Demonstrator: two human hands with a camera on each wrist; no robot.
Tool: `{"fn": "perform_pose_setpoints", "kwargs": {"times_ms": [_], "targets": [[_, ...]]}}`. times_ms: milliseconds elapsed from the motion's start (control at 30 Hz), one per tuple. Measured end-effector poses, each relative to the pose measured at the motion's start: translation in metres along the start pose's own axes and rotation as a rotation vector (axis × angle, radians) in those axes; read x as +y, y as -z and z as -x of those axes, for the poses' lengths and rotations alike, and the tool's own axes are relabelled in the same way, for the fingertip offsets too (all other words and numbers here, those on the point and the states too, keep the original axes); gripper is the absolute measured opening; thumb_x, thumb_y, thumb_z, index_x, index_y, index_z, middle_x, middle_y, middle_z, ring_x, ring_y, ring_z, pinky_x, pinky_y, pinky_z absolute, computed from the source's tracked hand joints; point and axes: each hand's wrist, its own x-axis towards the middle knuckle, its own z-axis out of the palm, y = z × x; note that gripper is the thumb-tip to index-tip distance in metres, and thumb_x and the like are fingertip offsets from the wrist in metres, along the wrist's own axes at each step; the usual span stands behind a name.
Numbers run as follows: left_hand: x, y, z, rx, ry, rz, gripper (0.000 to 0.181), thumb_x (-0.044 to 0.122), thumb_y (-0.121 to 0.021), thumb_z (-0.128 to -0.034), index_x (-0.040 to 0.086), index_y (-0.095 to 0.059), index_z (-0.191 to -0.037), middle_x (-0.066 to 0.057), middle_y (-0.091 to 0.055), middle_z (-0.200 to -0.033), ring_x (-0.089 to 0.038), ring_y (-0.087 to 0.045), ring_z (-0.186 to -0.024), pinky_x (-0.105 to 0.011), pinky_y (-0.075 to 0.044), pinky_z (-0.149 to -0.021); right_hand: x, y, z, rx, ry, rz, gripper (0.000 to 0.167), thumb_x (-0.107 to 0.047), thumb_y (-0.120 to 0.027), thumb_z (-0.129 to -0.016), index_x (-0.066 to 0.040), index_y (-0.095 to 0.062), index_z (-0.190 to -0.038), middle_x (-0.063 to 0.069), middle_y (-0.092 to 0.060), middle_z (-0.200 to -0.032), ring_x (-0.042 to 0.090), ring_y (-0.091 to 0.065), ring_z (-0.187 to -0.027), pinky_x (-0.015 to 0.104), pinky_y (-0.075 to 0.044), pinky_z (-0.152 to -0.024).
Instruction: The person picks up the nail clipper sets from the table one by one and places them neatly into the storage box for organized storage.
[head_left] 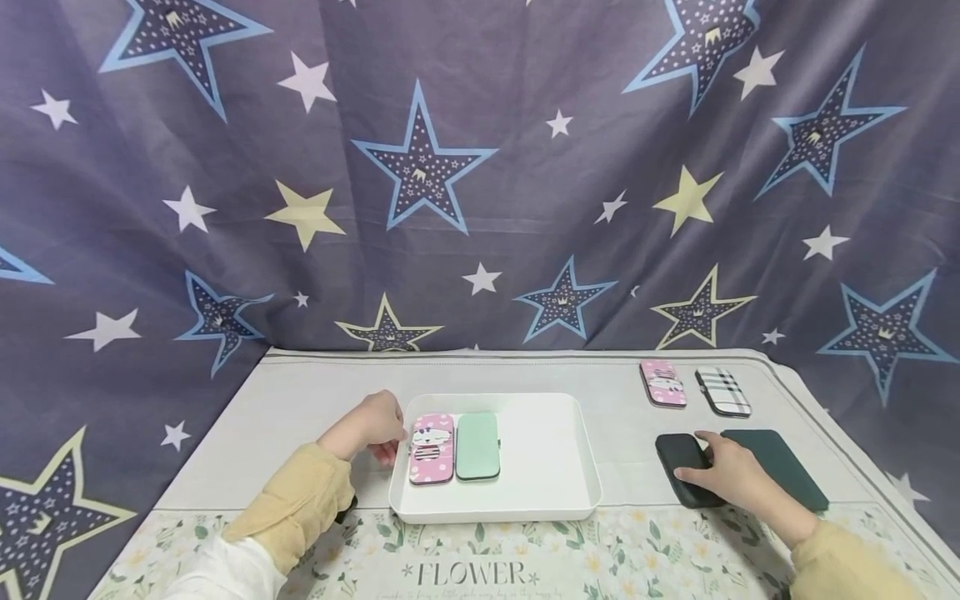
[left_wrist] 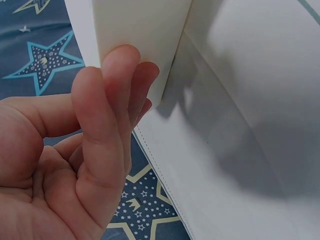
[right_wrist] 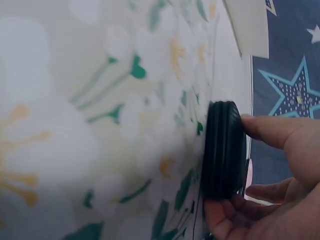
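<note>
A white tray [head_left: 540,467] stands mid-table, with a pink cat-print case [head_left: 432,454] and a mint green case [head_left: 477,446] side by side in its left part. Against the tray's left outer wall [left_wrist: 142,30] rest the fingertips of my left hand [head_left: 373,425]; its thumb tip is hidden behind the index finger in the left wrist view. On the right, my right hand [head_left: 731,475] grips a black rounded case [head_left: 681,467], thumb and fingers at opposite edges. The case [right_wrist: 220,150] is seen edge-on in the right wrist view.
A dark green flat board [head_left: 783,467] lies beside and partly behind the right hand. Farther back are a smaller pink case [head_left: 663,383] and a plaid case [head_left: 723,392]. A star-patterned curtain [head_left: 480,283] hangs behind the table; a flowered cloth [head_left: 480,546] covers its front.
</note>
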Motion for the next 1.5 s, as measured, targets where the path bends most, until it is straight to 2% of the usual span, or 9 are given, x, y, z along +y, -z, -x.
{"fn": "perform_pose_setpoints", "kwargs": {"times_ms": [100, 200, 367, 533, 800, 1100, 1300, 1500], "targets": [[-0.001, 0.002, -0.001, -0.006, 0.0, -0.003, 0.009, -0.005, -0.06, -0.0826, -0.004, -0.058, -0.074, -0.015, -0.065, -0.059, -0.014, -0.058, -0.041, -0.026, -0.055, -0.045, 0.001, 0.004, -0.005, -0.034, -0.041, -0.033, 0.094, -0.048, -0.075, -0.073, 0.018, -0.037, -0.129, 0.026, -0.062, -0.097, 0.031, -0.062, -0.082, 0.044, -0.055, -0.068], [-0.001, 0.003, -0.002, -0.013, 0.008, -0.012, 0.006, -0.004, -0.06, -0.0831, -0.006, -0.059, -0.078, -0.014, -0.065, -0.058, -0.013, -0.057, -0.04, -0.026, -0.055, -0.045, 0.002, 0.007, -0.009, -0.067, -0.071, -0.051, 0.094, -0.051, -0.075, -0.071, 0.019, -0.041, -0.125, 0.028, -0.061, -0.098, 0.033, -0.063, -0.084, 0.044, -0.056, -0.07], [-0.001, 0.004, -0.004, -0.019, 0.013, -0.022, 0.004, -0.005, -0.06, -0.0826, -0.008, -0.06, -0.079, -0.014, -0.064, -0.058, -0.014, -0.057, -0.041, -0.026, -0.055, -0.045, 0.001, 0.009, -0.013, -0.11, -0.093, -0.055, 0.085, -0.05, -0.075, -0.071, 0.02, -0.051, -0.111, 0.023, -0.062, -0.091, 0.029, -0.061, -0.08, 0.039, -0.055, -0.067], [0.002, 0.005, -0.003, -0.018, 0.001, -0.029, 0.005, -0.006, -0.06, -0.0826, -0.008, -0.06, -0.078, -0.014, -0.064, -0.057, -0.014, -0.058, -0.041, -0.026, -0.055, -0.046, -0.001, 0.011, -0.013, -0.149, -0.128, -0.112, 0.078, -0.048, -0.075, -0.072, 0.019, -0.05, -0.104, 0.016, -0.059, -0.082, 0.021, -0.058, -0.071, 0.033, -0.053, -0.06], [0.002, 0.005, -0.002, -0.01, 0.005, -0.024, 0.005, -0.006, -0.059, -0.0827, -0.009, -0.06, -0.079, -0.014, -0.065, -0.059, -0.014, -0.059, -0.042, -0.026, -0.055, -0.046, -0.003, 0.014, -0.015, -0.199, -0.147, -0.218, 0.075, -0.043, -0.076, -0.074, 0.019, -0.045, -0.105, 0.018, -0.056, -0.085, 0.022, -0.059, -0.073, 0.035, -0.055, -0.062], [0.001, 0.002, 0.0, 0.008, -0.005, -0.025, 0.009, -0.007, -0.059, -0.0812, -0.004, -0.057, -0.072, -0.013, -0.064, -0.057, -0.014, -0.058, -0.04, -0.026, -0.055, -0.045, 0.0, 0.013, -0.015, -0.29, -0.219, -0.367, 0.077, -0.035, -0.072, -0.081, 0.023, -0.039, -0.119, 0.021, -0.059, -0.092, 0.022, -0.063, -0.078, 0.038, -0.058, -0.068], [0.003, 0.002, 0.001, 0.01, 0.0, -0.029, 0.009, -0.007, -0.058, -0.0815, -0.005, -0.058, -0.073, -0.014, -0.064, -0.058, -0.014, -0.058, -0.041, -0.027, -0.056, -0.046, -0.001, 0.013, -0.012, -0.314, -0.225, -0.459, 0.059, -0.024, -0.06, -0.091, 0.023, -0.038, -0.12, 0.022, -0.059, -0.093, 0.024, -0.063, -0.081, 0.039, -0.058, -0.07], [0.004, 0.002, 0.001, 0.016, 0.002, -0.034, 0.009, -0.007, -0.058, -0.0813, -0.004, -0.058, -0.073, -0.014, -0.064, -0.058, -0.014, -0.058, -0.041, -0.027, -0.056, -0.046, 0.004, 0.015, -0.012, -0.353, -0.213, -0.576, 0.046, -0.017, -0.053, -0.095, 0.021, -0.039, -0.118, 0.02, -0.061, -0.093, 0.023, -0.065, -0.08, 0.04, -0.058, -0.072]]}}
